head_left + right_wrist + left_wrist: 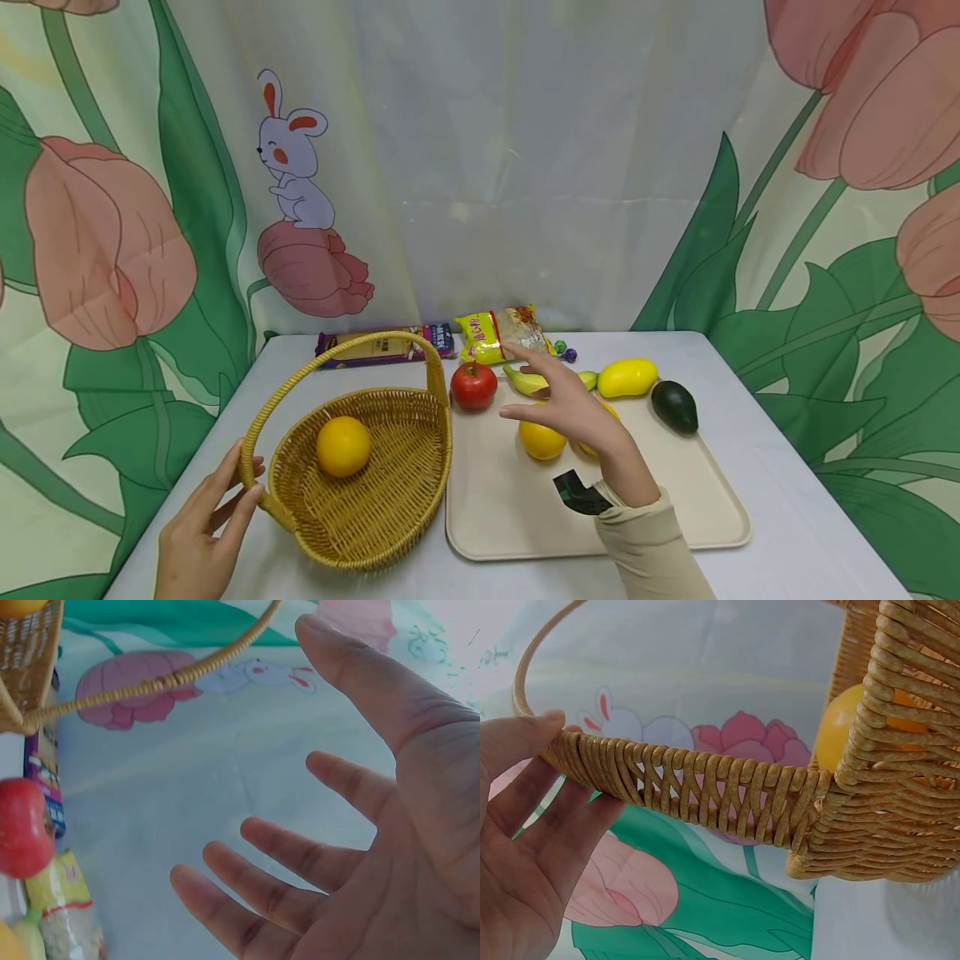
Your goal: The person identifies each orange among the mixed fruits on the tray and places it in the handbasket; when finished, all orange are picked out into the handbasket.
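At lower left, the left hand (pixel 202 525) pinches the handle (pixel 437 375) of the golden wicker basket (pixel 390 483); the released right hand (pixel 566 400) spreads centre-right; the central yellow plastic packet's (pixel 480 333) lettering is illegible.

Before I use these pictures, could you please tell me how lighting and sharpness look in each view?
Head view: bright, diffuse light, a faint shadow by the basket; left wrist: dimmer, weave clear on the handle, the curtain softer; right wrist: dim and hazy, the fingers of the right hand distinct.
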{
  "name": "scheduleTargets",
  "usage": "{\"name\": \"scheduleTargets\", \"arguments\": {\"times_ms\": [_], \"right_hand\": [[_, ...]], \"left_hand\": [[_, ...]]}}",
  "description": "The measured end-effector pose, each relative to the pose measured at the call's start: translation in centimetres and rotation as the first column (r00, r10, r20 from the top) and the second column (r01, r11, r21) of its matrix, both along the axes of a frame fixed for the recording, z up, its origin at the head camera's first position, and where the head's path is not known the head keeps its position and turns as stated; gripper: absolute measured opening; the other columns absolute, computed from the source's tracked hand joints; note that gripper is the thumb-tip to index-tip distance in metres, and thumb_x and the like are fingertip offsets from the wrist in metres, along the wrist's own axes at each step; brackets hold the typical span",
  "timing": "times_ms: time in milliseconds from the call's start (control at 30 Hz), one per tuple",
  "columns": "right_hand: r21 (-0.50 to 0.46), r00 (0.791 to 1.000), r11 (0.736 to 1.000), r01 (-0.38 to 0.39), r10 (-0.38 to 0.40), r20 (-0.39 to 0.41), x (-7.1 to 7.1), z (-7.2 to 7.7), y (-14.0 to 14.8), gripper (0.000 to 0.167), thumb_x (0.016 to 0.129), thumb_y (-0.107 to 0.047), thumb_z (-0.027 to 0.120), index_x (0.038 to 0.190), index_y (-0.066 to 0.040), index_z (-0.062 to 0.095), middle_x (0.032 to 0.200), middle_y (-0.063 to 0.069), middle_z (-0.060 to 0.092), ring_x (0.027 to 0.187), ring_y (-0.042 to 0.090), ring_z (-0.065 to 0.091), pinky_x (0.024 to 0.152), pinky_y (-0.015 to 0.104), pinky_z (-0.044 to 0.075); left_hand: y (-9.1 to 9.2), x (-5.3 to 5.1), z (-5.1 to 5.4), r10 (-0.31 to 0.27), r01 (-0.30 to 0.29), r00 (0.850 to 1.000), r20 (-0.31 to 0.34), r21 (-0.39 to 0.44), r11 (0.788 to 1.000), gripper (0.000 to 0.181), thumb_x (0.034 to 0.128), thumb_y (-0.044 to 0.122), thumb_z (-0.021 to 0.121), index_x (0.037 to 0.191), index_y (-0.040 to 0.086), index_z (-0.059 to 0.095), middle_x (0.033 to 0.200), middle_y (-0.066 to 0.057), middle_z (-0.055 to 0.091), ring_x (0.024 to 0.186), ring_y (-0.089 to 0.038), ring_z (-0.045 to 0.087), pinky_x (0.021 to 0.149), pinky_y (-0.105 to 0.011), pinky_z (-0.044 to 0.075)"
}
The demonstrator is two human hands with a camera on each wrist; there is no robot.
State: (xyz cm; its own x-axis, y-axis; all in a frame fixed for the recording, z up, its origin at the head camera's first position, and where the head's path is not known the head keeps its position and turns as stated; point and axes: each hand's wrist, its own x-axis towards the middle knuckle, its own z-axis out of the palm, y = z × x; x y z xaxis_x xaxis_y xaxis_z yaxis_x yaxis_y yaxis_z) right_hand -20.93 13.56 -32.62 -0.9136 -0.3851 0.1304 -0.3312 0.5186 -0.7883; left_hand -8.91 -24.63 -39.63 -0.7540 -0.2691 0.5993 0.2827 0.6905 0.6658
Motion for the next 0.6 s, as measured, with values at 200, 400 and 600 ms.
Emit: {"name": "scheduleTargets", "arguments": {"times_ms": [200,400,600], "right_hand": [[-0.017,0.999,0.999,0.036,-0.036,0.015,-0.2,-0.5,1.3,0.080,0.078,-0.036,0.076,0.145,-0.038,0.032,0.153,0.000,0.029,0.133,0.032,0.040,0.099,0.050,0.052],[-0.023,0.998,0.998,0.058,-0.058,0.017,-0.4,-1.4,2.5,0.080,0.079,-0.040,0.075,0.145,-0.039,0.030,0.151,0.005,0.031,0.132,0.035,0.040,0.097,0.045,0.054],[-0.001,0.995,0.995,0.101,-0.101,0.007,-0.8,-2.8,3.5,0.080,0.079,-0.039,0.075,0.145,-0.039,0.030,0.147,0.015,0.035,0.129,0.042,0.042,0.092,0.044,0.056]], "left_hand": [[0.0,0.0,0.0,0.007,-0.007,1.000,0.009,0.003,1.000,0.072,0.0772,-0.015,0.066,0.138,0.020,0.050,0.105,0.035,0.051,0.100,0.024,0.048,0.076,0.006,0.045],[0.0,0.0,0.0,0.011,-0.012,1.000,0.015,0.004,1.000,0.071,0.0784,-0.014,0.066,0.138,0.021,0.050,0.104,0.036,0.051,0.100,0.025,0.048,0.076,0.006,0.045],[0.0,0.0,-0.1,0.008,-0.008,1.000,0.006,0.008,1.000,0.069,0.0785,-0.014,0.066,0.137,0.019,0.050,0.105,0.036,0.051,0.100,0.024,0.048,0.076,0.006,0.045]]}}
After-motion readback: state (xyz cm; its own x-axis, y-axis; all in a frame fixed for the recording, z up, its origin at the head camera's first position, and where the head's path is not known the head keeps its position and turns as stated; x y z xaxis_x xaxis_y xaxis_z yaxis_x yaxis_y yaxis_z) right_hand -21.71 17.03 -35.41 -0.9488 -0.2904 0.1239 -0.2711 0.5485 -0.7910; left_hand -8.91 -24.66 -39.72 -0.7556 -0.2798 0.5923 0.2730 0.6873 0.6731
